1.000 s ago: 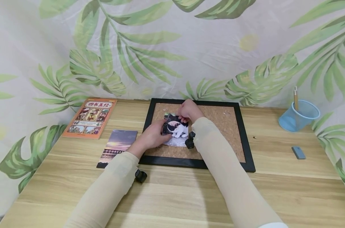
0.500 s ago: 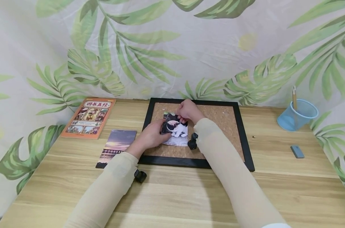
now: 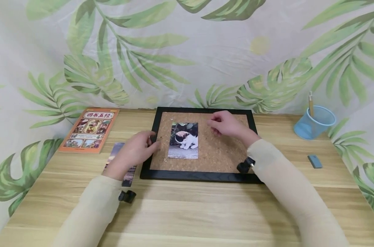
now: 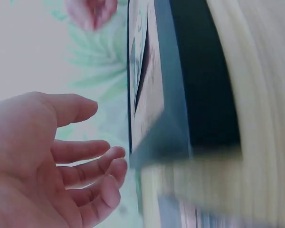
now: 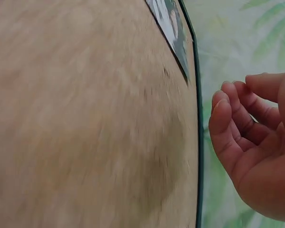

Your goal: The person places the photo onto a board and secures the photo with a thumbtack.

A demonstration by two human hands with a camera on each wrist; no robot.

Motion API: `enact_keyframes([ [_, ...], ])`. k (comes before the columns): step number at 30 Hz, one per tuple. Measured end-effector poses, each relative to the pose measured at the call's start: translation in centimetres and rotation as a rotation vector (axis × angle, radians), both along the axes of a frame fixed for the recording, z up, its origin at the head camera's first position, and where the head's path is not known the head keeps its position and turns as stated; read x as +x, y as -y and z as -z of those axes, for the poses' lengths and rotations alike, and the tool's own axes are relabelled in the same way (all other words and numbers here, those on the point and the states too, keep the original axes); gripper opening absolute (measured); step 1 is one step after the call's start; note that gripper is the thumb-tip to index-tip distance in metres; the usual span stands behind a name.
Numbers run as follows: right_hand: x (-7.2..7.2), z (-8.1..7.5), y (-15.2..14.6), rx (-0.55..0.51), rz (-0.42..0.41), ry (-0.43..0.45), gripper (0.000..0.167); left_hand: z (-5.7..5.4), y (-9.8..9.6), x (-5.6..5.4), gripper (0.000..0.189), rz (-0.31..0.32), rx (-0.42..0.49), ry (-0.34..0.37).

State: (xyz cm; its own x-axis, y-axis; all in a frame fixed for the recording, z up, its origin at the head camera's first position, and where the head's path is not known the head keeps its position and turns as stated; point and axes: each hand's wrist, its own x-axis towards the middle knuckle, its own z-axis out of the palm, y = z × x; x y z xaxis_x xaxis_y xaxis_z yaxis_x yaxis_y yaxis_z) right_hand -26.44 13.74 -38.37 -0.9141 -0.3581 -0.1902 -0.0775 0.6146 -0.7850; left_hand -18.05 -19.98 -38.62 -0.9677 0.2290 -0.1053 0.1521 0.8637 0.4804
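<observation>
Wooden tabletop (image 3: 180, 212), leaf-printed backdrop (image 3: 218, 48); hands, left (image 3: 134, 148) and right (image 3: 228, 124), hang loosely curled near the corkboard (image 3: 219, 154).

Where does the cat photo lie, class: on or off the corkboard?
On. The cat photo lies on the corkboard, cork showing on every side of it.

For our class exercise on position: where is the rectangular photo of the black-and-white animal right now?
In the head view, the photo lies left of centre on the black-framed cork board, between the left hand and right hand.
</observation>
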Motion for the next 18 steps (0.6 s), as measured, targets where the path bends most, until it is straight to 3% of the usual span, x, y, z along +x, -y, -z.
enact_keyframes([
  [3, 1.3, -0.2, -2.8, 0.025, -0.012, -0.073, 0.027, -0.1, 2.2, 0.9, 0.059, -0.023, -0.031, 0.004],
  [8, 3.6, -0.2, -7.7, 0.062, 0.001, -0.134, 0.025, 0.5, 6.1, 2.7, 0.07, -0.076, -0.162, 0.006],
  [13, 5.7, 0.0, -11.9, 0.102, 0.086, -0.107, 0.028, 1.3, 9.4, 4.1, 0.09, -0.153, -0.251, 0.081],
  [18, 7.0, 1.2, -15.5, 0.207, 0.168, -0.176, 0.033, 1.9, 10.9, 4.6, 0.102, -0.169, -0.249, 0.125],
])
